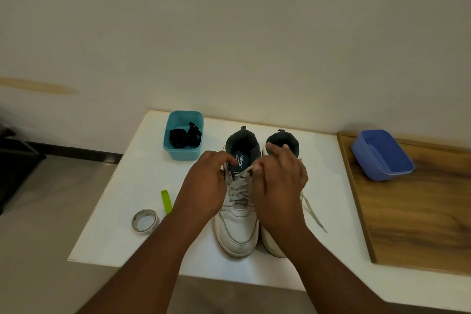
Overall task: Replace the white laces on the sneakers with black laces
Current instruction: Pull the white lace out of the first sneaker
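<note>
We worked at a white surface [142,186], with the two white sneakers standing side by side at the frame's centre, toes pointed toward the bottom edge. Our left hand [204,183] was closed around the collar and upper eyelets of the left-hand sneaker [237,227], probably to steady it against the pull. Our right hand [277,186] pinched one end of the white lace [248,169] just above the tongue, between thumb and fingertips, apparently to draw it out of the top eyelet; the lace below remained crossed through the lower rows. The right-hand sneaker [274,242] lay largely behind that hand, its loose lace end [313,211] trailing toward the right. The black laces [183,136] sat bundled in a teal tub [182,154] in the upper left of the surface, near the left hand yet apart from it, presumably staged for rethreading.
</note>
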Motion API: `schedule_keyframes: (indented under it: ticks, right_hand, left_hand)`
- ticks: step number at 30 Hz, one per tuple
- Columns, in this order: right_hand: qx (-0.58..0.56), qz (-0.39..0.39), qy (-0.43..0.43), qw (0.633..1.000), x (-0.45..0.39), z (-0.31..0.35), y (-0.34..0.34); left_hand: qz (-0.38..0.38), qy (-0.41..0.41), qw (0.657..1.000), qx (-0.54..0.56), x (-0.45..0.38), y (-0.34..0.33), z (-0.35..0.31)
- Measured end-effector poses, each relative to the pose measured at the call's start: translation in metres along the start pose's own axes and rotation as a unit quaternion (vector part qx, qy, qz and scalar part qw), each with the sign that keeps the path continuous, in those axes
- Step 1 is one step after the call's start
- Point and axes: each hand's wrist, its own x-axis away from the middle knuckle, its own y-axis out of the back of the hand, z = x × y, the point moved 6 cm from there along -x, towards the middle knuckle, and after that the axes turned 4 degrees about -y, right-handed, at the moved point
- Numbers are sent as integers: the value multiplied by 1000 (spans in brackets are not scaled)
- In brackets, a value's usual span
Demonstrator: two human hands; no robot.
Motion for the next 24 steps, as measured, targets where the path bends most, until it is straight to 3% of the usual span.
schedule_keyframes:
  ticks: [2, 5, 10, 15, 16, 18, 21, 24]
  right_hand:
    - [-147, -80, -91, 982, -4, -7, 22]
    - [-381, -133, -202, 892, -5, -16, 39]
    - [-480, -139, -172, 849, -5, -4, 50]
    - [-524, -204, -267, 782, -7, -24, 62]
    - [-505, -212, -280, 789, -8, -28, 64]
    - [-407, -195, -260, 854, -12, -34, 65]
    - [-160, -39, -137, 977, -12, -21, 41]
    - [58, 84, -21, 995, 2, -7, 6]
  left_hand:
    - [-1, -4, 1000, 2, 0, 0, -1]
    - [0, -5, 1000, 4, 1, 0, -2]
    - [-9, 1, 1000, -16, 0, 1, -5]
    - [-21, 8, 1000, -14, 0, 3, -6]
    - [-20, 7, 1000, -14, 0, 3, -6]
    - [-14, 2, 1000, -19, 0, 3, -6]
    - [-12, 2, 1000, -17, 0, 2, -5]
    - [-14, 8, 1000, -20, -1, 1, -5]
